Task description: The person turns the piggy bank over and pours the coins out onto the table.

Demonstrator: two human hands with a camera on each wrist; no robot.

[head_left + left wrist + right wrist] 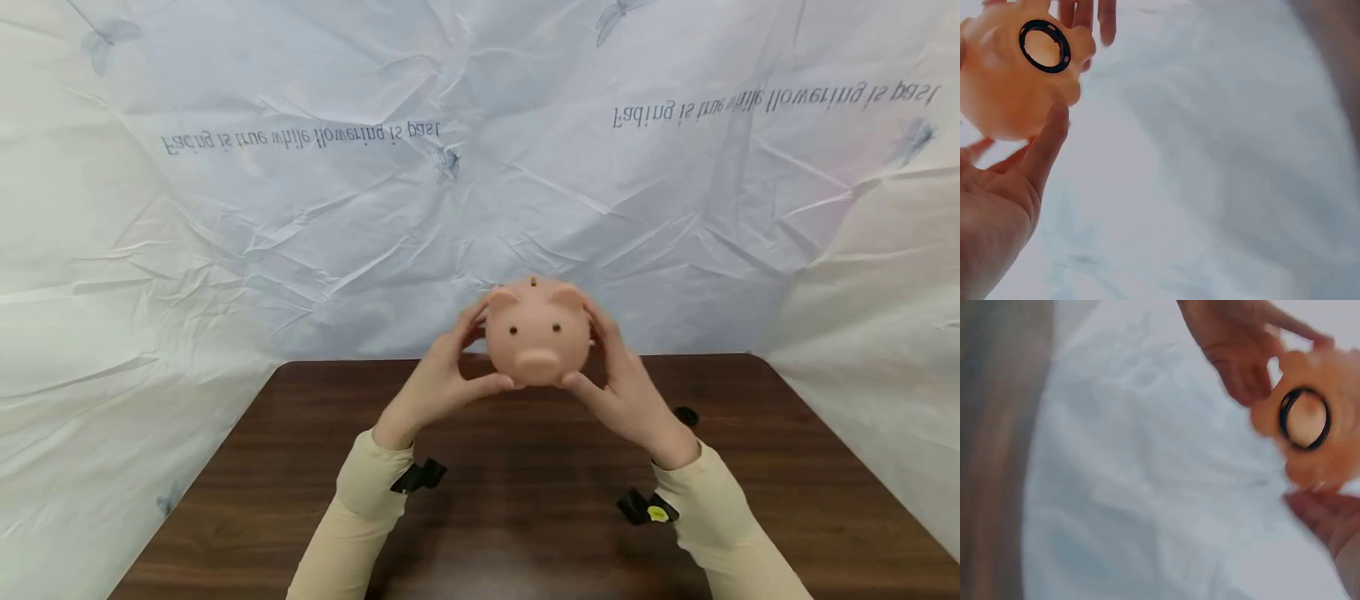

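A pink piggy bank (537,333) is held up above the far part of the table, its snout facing me and its coin slot on top. My left hand (438,379) grips its left side, thumb under the snout side and fingers round behind. My right hand (626,392) grips the opposite side in the same way. From below, the left wrist view shows the piggy bank's underside (1007,94) with stubby feet and an open round hole edged by a black ring (1063,47). The same black-ringed hole (1325,428) shows in the right wrist view.
A small black round piece (686,416) lies on the dark wooden table (517,500), behind my right wrist. Wrinkled white sheeting (480,208) with printed lettering hangs behind the table and along both sides. Black straps (418,476) stick out from both wrists.
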